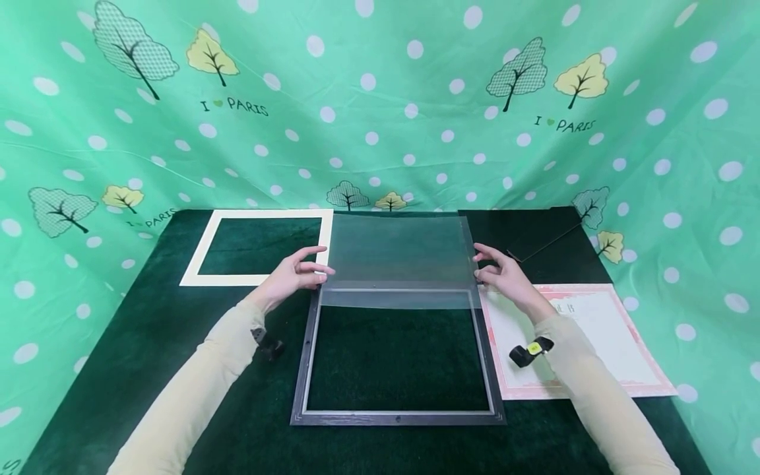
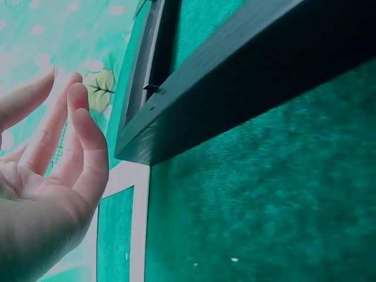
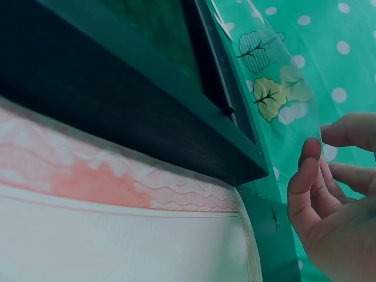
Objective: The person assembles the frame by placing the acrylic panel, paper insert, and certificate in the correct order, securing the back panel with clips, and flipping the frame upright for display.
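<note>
A clear plastic sheet (image 1: 398,254) hangs over the far part of a dark picture frame (image 1: 399,417), its near edge overlapping the frame's far bar in the head view. My left hand (image 1: 293,272) holds the sheet's left edge with bent fingers. On the opposite side my right hand (image 1: 501,274) grips the right edge between thumb and fingers; the right wrist view shows the sheet's curved edge (image 3: 311,94) at those fingertips. In the left wrist view the left hand (image 2: 59,153) appears beyond the frame's thick side (image 2: 235,88), and the sheet barely shows there.
A white mat border (image 1: 198,247) lies at the back left of the dark green table (image 1: 237,409). A certificate with a pink border (image 1: 594,336) lies right of the frame, under the right forearm. Behind it is a black backing board (image 1: 552,244). A polka-dot curtain (image 1: 380,99) surrounds the table.
</note>
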`<state>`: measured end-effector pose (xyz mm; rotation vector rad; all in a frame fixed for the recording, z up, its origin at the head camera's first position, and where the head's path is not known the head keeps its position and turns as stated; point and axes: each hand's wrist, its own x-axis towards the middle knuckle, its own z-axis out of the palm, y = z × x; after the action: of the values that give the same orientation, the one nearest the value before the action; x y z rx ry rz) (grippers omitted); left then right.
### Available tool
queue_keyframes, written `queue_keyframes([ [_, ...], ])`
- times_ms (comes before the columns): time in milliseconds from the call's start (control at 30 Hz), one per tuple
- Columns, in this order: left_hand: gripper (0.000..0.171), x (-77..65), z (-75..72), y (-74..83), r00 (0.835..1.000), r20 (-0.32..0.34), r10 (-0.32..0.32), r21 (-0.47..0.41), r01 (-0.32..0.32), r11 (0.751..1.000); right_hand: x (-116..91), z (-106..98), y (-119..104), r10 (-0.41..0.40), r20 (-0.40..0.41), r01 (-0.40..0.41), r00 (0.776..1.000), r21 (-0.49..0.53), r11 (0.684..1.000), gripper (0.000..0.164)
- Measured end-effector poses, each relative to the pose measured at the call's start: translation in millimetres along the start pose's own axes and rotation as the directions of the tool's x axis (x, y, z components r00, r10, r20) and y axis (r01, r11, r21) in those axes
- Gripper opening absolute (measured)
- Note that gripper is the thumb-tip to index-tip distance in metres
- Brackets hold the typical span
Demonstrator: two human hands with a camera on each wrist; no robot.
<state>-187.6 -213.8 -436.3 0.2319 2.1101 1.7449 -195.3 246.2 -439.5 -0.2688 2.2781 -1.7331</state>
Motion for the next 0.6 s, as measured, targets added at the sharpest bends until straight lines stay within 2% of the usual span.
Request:
queue_keyframes([
  [267, 0.067, -11.7, 3.8, -5.0, 1.000, 0.026, 0.003, 0.000, -0.003, 1.000, -11, 1, 5, -0.047, 0.024, 0.047, 0.999, 0.010, 0.999, 0.062],
  [600, 0.067, -31.7, 5.8, -13.6, 0.999, 0.039, 0.022, -0.006, -0.022, 1.000, -25, 6, 7, -0.056, 0.060, 0.054, 0.997, 0.028, 0.998, 0.063],
])
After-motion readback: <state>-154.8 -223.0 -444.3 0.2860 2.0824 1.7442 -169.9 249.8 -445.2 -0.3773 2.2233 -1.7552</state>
